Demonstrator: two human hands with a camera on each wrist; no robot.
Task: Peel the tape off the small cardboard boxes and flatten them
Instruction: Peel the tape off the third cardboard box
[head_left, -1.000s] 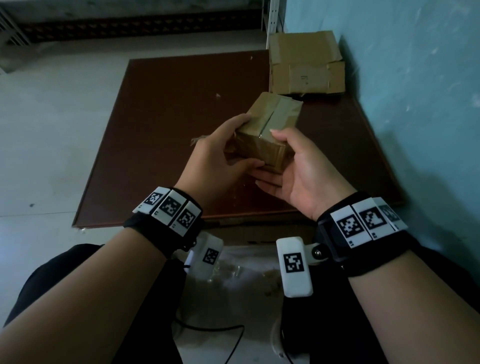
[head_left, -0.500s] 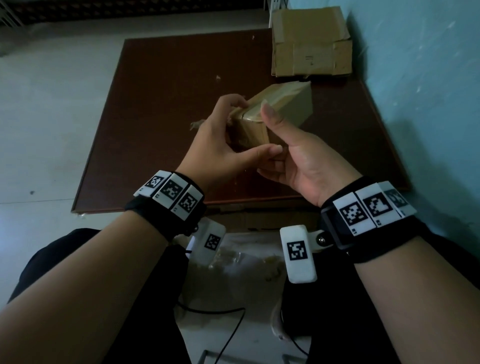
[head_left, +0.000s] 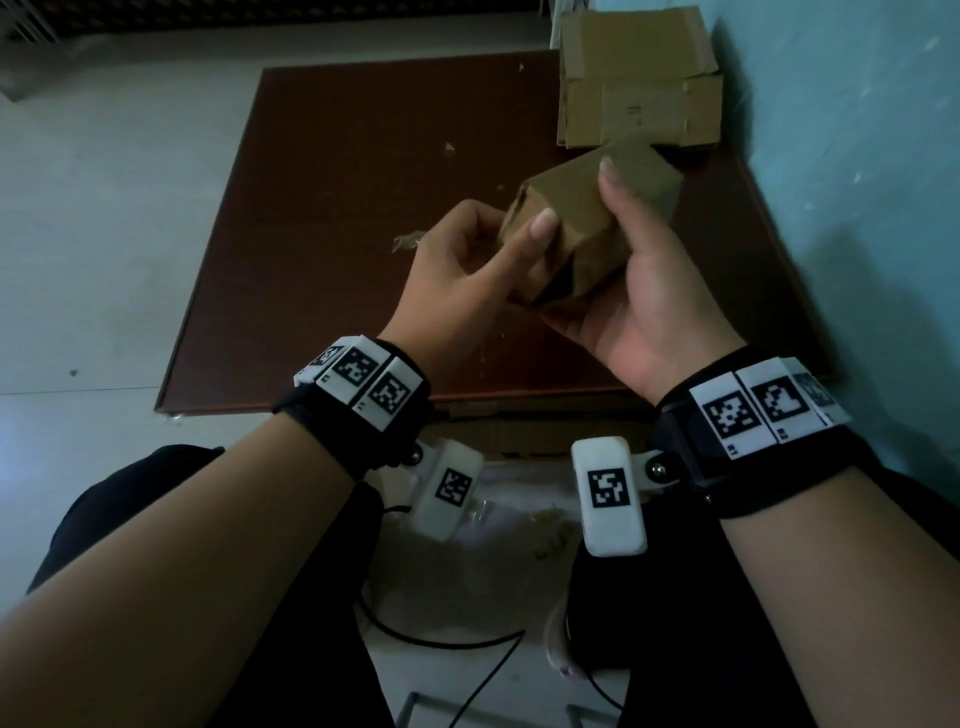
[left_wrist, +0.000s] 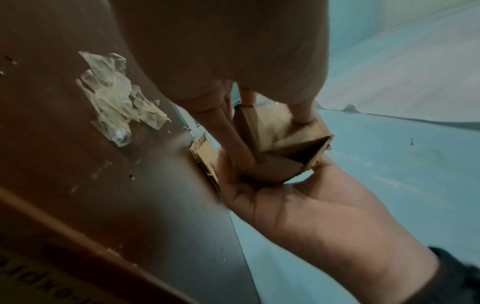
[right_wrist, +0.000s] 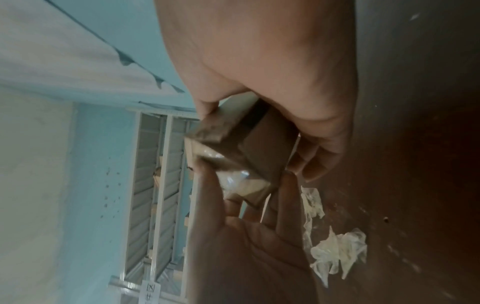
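both hands (head_left: 545, 270) grip the box (head_left: 613, 197); wrist views reveal crumpled tape (left_wrist: 116, 98).

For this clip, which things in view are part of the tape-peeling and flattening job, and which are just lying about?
Part of the job:
- small cardboard box, held up by both hands
- left hand and right hand, gripping it
- flattened boxes stacked at the table's far corner
- crumpled peeled tape on the brown table

Lying about:
- black cable on the floor
- metal shelving by the blue wall
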